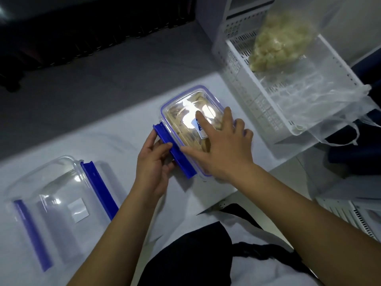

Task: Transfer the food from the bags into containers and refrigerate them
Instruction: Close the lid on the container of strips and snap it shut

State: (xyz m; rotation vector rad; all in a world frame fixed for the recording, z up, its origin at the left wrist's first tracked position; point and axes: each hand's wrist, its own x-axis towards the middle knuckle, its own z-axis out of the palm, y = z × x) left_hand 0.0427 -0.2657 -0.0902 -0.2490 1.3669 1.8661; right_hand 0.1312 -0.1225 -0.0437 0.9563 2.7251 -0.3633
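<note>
A clear container (191,129) with a blue-rimmed lid sits on the white bench (127,137), filled with pale food that shows through the lid. The right hand (224,149) lies flat on top of the lid, fingers spread wide and straight, pressing down; its fingertips reach over the far edge. The left hand (154,162) curls around the blue clip (175,153) on the near left side of the container, thumb on top of the clip and fingers beneath it.

To the left on the bench stands a second clear container (59,203), well apart from the first, with blue clips along two sides and a white label showing through it.

To the right, a white slotted basket (243,79) sits at the bench's edge. In it lies a clear plastic bag (282,44) holding pale lumps of food, and loose clear plastic spills over the basket's right side.
</note>
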